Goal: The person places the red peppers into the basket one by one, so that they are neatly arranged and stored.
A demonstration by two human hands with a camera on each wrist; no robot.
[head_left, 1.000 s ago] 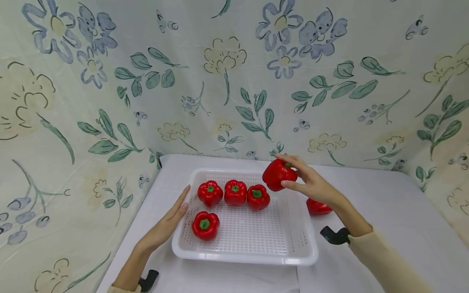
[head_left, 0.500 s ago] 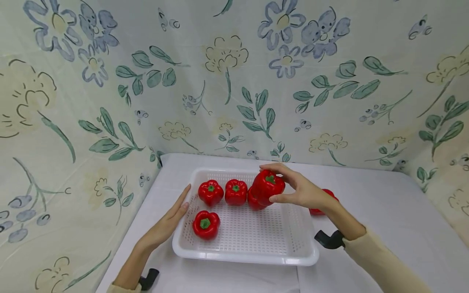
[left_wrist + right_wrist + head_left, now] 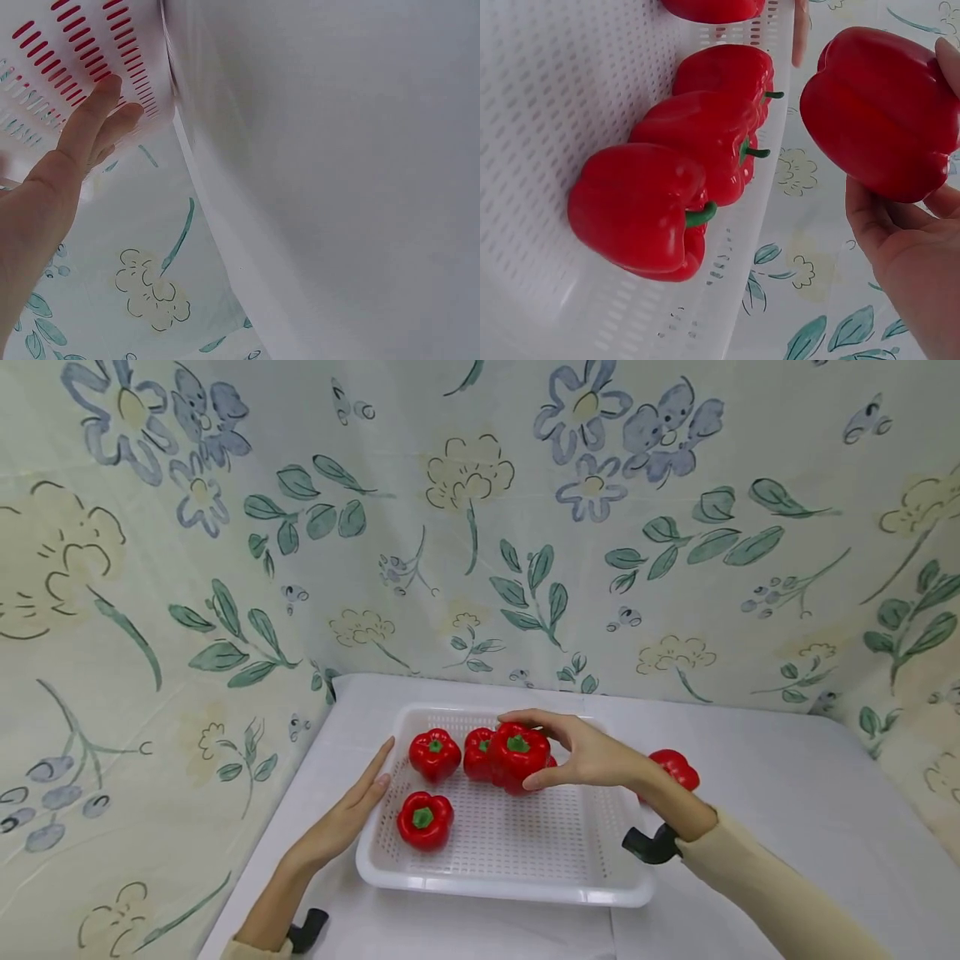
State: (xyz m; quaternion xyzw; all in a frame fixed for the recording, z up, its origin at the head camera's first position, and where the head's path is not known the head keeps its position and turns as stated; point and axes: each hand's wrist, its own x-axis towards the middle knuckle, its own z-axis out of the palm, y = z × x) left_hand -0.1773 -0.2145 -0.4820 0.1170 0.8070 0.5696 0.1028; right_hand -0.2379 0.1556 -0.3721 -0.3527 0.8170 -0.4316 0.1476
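A red bell pepper (image 3: 519, 756) with a green stem is gripped between the thumb and fingers of my right hand (image 3: 585, 753), held above the white perforated basket (image 3: 502, 893). In the right wrist view the held bell pepper (image 3: 885, 112) hangs apart from a row of bell peppers (image 3: 641, 206) inside the basket. My left hand (image 3: 348, 810) rests with straight fingers against the basket's left side; in the left wrist view its fingertips touch the slotted wall (image 3: 82, 45). One bell pepper (image 3: 425, 821) sits alone at the basket's front left. The held one partly hides those behind it.
Another red bell pepper (image 3: 675, 768) lies on the white-covered table (image 3: 780, 793) right of the basket, partly behind my right forearm. A flowered cloth (image 3: 465, 568) hangs behind the table. Black wrist mounts (image 3: 651, 845) sit at both wrists.
My right hand has carried the held bell pepper left and lower, from the basket's back right corner to over the back row. My left hand has stayed against the basket.
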